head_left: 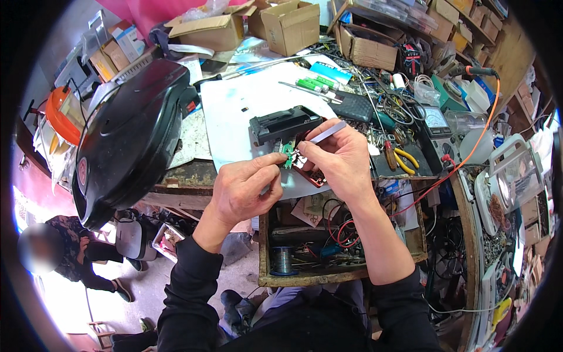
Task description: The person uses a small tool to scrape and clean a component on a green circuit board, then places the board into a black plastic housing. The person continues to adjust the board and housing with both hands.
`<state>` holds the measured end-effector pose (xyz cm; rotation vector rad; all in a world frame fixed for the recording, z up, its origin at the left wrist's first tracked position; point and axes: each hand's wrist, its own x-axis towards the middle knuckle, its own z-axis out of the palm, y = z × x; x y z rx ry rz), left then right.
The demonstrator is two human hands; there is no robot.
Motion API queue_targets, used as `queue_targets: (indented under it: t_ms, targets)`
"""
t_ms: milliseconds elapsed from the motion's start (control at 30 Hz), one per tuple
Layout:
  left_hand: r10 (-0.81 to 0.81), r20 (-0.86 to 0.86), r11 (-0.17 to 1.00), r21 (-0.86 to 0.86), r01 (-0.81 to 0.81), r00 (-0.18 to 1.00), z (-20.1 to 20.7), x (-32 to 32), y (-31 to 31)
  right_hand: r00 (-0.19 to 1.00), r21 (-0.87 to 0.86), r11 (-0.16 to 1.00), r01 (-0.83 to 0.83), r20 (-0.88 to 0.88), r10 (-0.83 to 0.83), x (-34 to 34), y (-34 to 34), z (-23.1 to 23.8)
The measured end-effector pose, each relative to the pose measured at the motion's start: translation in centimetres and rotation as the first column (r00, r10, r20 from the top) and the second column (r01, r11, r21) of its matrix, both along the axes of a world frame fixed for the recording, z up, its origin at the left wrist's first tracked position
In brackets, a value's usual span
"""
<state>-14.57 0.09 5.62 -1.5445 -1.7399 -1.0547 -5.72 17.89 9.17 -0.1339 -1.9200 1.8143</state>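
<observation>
Tweezers in right hand, pinched; long axis runs upper-right to lower-left, tips at green board. Left hand pinches board. White sheet, cluttered workbench, crowded workshop.

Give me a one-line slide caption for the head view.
Left hand steadies a small green circuit board while right hand works on it with metal tweezers over a cluttered workbench.

The right hand hides most of the red case. The small green board is too tiny to see well. At 8 o'clock, a sitting person is blurred.
</observation>
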Motion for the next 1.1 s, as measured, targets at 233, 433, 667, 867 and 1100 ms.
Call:
queue_targets:
  t_ms: [233,433,667,867,1100]
  targets:
    - [0.012,-0.012,1.000,0.007,-0.012,1.000,0.00,0.04,0.04,1.000,-0.030,0.999,-0.018,-0.004,0.018,0.06,-0.14,0.12]
    - [0.008,-0.014,1.000,0.007,-0.008,1.000,-0.04,0.01,0.00,1.000,-0.021,1.000,-0.015,-0.005,0.015,-0.02,-0.12,-0.02]
    - [0.006,-0.012,1.000,0.000,-0.006,1.000,0.03,0.00,-0.01,1.000,-0.024,1.000,-0.007,0.003,0.007,0.00,-0.14,0.11]
    - [0.006,-0.002,1.000,-0.001,-0.006,1.000,0.02,0.00,0.02,1.000,-0.010,1.000,0.004,0.003,-0.004,0.05,-0.23,0.24]
    - [0.012,-0.001,1.000,-0.002,-0.012,1.000,0.03,0.03,0.03,1.000,-0.017,1.000,0.010,-0.004,-0.010,-0.03,-0.16,0.20]
